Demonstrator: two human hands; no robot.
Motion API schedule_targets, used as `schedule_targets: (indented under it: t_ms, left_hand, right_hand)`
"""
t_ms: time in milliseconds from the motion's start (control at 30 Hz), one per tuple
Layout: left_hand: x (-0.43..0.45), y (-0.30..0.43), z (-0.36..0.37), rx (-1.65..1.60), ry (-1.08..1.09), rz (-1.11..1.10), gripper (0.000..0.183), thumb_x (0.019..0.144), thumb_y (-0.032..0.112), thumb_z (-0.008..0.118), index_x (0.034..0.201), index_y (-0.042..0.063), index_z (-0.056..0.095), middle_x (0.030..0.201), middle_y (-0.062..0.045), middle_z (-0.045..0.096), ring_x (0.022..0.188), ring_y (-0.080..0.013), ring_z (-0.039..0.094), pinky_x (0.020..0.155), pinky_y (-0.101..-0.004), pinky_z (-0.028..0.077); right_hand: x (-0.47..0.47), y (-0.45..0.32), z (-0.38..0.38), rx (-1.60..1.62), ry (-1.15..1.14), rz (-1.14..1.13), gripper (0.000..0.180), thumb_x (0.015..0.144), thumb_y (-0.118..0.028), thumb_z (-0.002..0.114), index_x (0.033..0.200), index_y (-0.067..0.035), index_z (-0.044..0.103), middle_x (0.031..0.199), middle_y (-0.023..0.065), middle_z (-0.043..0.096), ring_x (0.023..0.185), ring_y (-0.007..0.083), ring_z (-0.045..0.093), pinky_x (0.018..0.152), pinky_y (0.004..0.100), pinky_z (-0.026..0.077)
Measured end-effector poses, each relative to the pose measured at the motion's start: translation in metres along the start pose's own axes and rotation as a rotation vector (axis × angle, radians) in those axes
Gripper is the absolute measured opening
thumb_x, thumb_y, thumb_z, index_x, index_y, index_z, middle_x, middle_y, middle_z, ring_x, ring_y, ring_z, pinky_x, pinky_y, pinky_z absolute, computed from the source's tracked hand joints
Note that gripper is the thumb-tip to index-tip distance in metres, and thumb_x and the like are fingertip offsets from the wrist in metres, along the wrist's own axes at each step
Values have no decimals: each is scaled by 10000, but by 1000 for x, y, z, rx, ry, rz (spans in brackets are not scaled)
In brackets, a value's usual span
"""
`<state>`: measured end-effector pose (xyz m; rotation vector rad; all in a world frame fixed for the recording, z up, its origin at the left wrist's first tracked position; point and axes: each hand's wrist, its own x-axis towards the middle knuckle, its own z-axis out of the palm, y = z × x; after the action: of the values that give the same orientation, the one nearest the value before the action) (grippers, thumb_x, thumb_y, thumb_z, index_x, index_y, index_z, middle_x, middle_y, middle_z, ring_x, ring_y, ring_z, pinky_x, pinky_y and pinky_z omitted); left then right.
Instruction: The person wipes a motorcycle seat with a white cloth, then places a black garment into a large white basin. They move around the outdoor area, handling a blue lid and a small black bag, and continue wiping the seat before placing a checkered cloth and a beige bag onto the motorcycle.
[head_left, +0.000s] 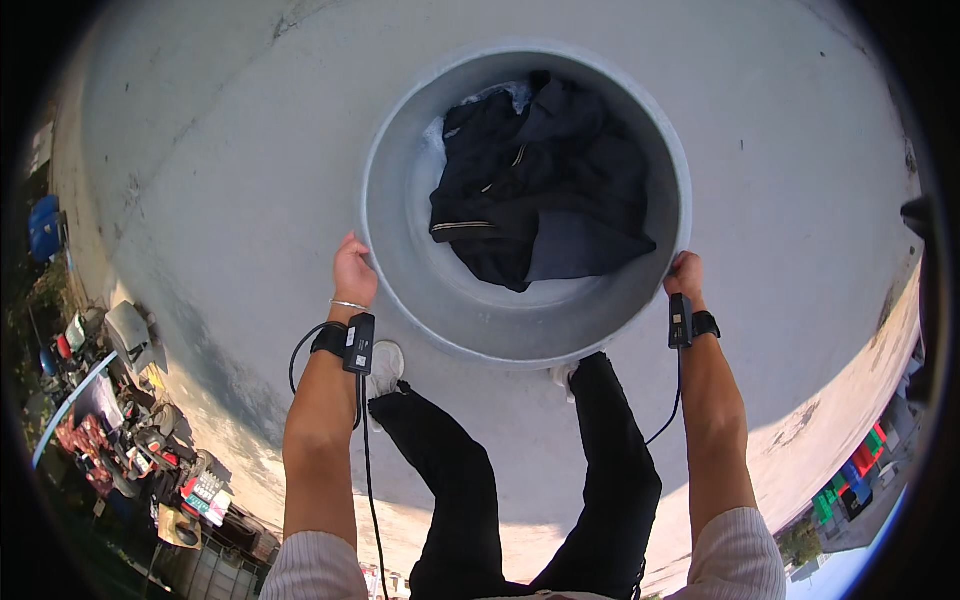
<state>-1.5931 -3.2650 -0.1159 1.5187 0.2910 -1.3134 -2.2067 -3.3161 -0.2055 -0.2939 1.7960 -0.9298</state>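
Note:
A large round grey metal tub (525, 337) is in front of me, above the concrete ground. Dark wet-looking clothing (540, 187) with thin light trim lies bunched inside it, with some suds (433, 139) along its upper left edge. My left hand (354, 271) grips the tub's outer left side, its thumb near the rim. On the opposite side my right hand (684, 276) holds the tub just under the rim, its fingers partly hidden by the wall. Each wrist wears a strapped black device with a cable.
Pale concrete (247, 187) surrounds the tub. My white shoe (388, 366) and black trouser legs (457, 480) are below it. Parked motor scooters (142, 442) crowd the far left, near a blue barrel-like object (45, 229). Colourful crates or bins (851, 472) stand at the lower right.

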Motion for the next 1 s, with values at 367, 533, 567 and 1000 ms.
schedule_targets:
  t_ms: [367,533,567,1000]
  left_hand:
    - [-172,93,14,233,-319,-58,723,803,100,502,1481,104,251,1542,-109,224,1424,-213,174,1115,-460,85]
    - [-309,201,-41,-44,-614,74,622,840,57,533,1426,24,326,1427,-120,418,1303,-208,415,1018,-311,336]
    - [-341,227,-58,-52,-666,130,617,856,82,548,1428,27,324,1400,-112,442,1269,-200,444,1020,-322,346]
    - [-771,225,-458,-458,-183,996,596,891,125,530,1438,33,313,1325,-121,489,1189,-202,488,1014,-321,362]
  right_hand:
    - [-238,-147,64,-234,-396,217,586,808,-8,449,1389,-1,376,1444,125,362,1317,280,355,1072,392,302]
    - [-405,-200,84,-308,-641,211,518,855,-120,444,1361,-20,392,1428,137,388,1321,300,369,1096,446,260]
    - [-437,-207,85,-326,-639,213,533,843,-173,479,1355,-48,401,1415,119,406,1316,288,374,1092,442,251]
    - [-829,-164,333,-801,-1543,170,368,818,-92,598,1182,-58,558,1147,88,605,982,204,594,766,316,466]
